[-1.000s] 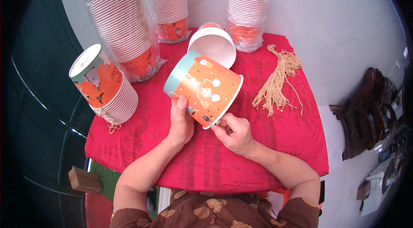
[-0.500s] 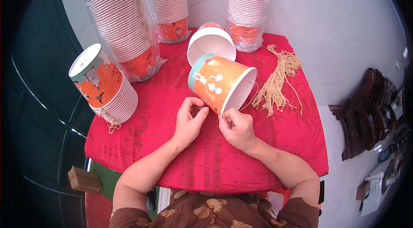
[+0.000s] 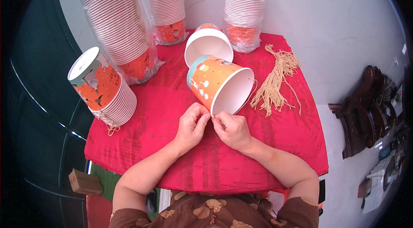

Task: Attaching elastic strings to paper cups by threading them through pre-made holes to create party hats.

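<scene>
An orange paper bucket (image 3: 215,82) with a teal band and white inside lies on its side on the red cloth (image 3: 275,142), mouth toward me and to the right. My left hand (image 3: 192,125) and my right hand (image 3: 231,128) meet at its lower rim, fingers pinched on a thin tan string (image 3: 211,116) there. A second white-lined bucket (image 3: 208,45) lies just behind it.
A bundle of tan strings (image 3: 275,81) lies to the right. A tilted stack of finished buckets (image 3: 103,88) sits at the left. Tall wrapped stacks of buckets (image 3: 118,21) stand along the back. A small cardboard box (image 3: 85,182) is on the floor at the left.
The bucket has turned from bottom-up in my hands to lying with its mouth to the right. Both hands came together at its lower rim.
</scene>
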{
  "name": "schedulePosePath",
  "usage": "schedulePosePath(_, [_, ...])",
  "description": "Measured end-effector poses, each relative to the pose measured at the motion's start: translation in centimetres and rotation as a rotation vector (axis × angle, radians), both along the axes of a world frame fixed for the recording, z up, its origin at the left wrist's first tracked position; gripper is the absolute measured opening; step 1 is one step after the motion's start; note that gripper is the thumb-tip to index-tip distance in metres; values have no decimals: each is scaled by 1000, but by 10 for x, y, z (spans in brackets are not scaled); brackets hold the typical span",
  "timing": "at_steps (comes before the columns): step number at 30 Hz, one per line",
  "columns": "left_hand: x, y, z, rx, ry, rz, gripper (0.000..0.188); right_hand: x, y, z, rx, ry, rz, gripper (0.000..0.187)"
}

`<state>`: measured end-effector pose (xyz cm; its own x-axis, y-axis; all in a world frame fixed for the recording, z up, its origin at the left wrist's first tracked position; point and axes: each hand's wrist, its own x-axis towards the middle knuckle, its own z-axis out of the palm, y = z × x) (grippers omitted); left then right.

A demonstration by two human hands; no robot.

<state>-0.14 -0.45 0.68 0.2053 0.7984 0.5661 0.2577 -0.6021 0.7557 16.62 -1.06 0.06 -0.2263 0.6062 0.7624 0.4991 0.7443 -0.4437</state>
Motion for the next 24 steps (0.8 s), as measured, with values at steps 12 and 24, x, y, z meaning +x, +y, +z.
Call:
schedulePosePath(12, [-8, 10, 2, 47, 100, 50, 8, 2, -4, 8, -16, -47, 67, 15])
schedulePosePath(24, [-25, 21, 5, 30, -17, 91, 11, 17, 1, 22, 103, -41, -30, 12])
